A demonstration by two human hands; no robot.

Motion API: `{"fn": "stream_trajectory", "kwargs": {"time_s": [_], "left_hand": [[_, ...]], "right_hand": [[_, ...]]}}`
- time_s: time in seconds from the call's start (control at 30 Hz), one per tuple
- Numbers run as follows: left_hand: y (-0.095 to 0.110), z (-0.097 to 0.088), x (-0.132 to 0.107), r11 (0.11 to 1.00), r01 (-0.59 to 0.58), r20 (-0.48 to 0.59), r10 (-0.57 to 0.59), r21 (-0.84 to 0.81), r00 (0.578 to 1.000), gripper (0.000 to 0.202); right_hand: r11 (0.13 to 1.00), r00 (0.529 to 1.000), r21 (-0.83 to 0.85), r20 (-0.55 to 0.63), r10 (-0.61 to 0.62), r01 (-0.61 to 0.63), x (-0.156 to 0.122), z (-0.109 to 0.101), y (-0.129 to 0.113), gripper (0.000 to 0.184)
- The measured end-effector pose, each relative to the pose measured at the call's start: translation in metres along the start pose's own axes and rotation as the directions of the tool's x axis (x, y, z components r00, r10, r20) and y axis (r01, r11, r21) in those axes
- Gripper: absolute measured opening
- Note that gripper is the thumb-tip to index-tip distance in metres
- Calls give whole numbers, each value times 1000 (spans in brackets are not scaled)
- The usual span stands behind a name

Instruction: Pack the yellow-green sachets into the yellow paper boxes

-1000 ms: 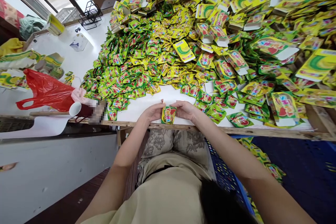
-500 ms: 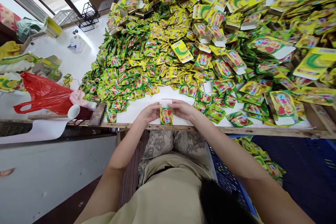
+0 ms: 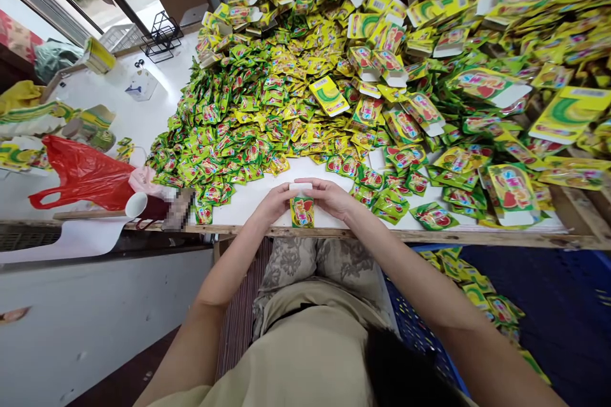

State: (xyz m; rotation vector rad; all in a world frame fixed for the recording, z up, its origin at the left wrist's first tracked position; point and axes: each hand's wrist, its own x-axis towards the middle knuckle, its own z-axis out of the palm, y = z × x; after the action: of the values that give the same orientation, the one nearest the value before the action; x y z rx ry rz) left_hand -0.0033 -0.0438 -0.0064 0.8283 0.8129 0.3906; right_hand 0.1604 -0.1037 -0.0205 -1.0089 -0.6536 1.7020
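Between my two hands, at the table's front edge, is a small yellow-green candy box (image 3: 302,212) with a white flap at its far end. My left hand (image 3: 277,203) grips the box's left side, fingers curled round it. My right hand (image 3: 333,198) holds the right side, its fingers bent over by the white flap. Loose green candy packets (image 3: 340,165) with red fruit pictures lie just beyond my right hand. A large heap of green and yellow packets (image 3: 258,108) rises in front of both hands.
Flattened and open yellow boxes (image 3: 329,96) lie over the heap, mostly rightward. On the left are a red plastic bag (image 3: 88,172), a cup (image 3: 137,205) and a black wire rack (image 3: 163,37). A blue crate (image 3: 548,305) with packets stands below the table, right.
My right fingers have shifted over the far end of the box, and the white flap now shows as a narrower strip. The camera view has moved slightly.
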Motion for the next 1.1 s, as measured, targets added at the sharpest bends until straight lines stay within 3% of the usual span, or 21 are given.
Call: {"fn": "stream_trajectory", "kwargs": {"time_s": [0.07, 0.13, 0.2, 0.3, 0.37, 0.5, 0.67, 0.9, 1.0, 1.1], "left_hand": [[-7, -1, -6, 979, -173, -12, 175, 106, 985, 37], [-14, -2, -10, 938, -277, -16, 286, 208, 958, 42], [-20, -2, -11, 903, -322, -65, 353, 286, 933, 39], [-25, -1, -11, 857, -344, -135, 420, 383, 897, 31], [-24, 0, -11, 844, -338, -136, 425, 417, 895, 31], [-16, -1, -13, 856, -320, -89, 385, 406, 918, 31], [-10, 1, -13, 862, -303, -83, 365, 406, 927, 33], [-7, 7, -8, 874, -281, -174, 372, 396, 912, 33], [-8, 7, -6, 873, -278, -208, 382, 400, 900, 33], [-10, 7, -5, 869, -297, -214, 401, 395, 891, 33]], "right_hand": [[977, 992, -175, -21, -126, 121, -5, 1, -2, 37], [899, 972, -380, 5, -233, 218, -11, 0, -1, 34], [785, 946, -544, 54, -321, 297, -16, -1, 2, 30], [652, 895, -655, 87, -437, 382, -21, -1, 9, 29], [644, 884, -656, 78, -461, 394, -23, -1, 13, 30], [700, 909, -627, 33, -415, 342, -21, 0, 15, 28], [685, 918, -677, -31, -394, 271, -18, 2, 12, 27], [828, 949, -521, -95, -300, 210, -12, 6, 2, 27], [768, 932, -608, -121, -343, 203, -12, 9, 1, 25], [592, 906, -778, -71, -417, 211, -16, 12, 2, 21]]}}
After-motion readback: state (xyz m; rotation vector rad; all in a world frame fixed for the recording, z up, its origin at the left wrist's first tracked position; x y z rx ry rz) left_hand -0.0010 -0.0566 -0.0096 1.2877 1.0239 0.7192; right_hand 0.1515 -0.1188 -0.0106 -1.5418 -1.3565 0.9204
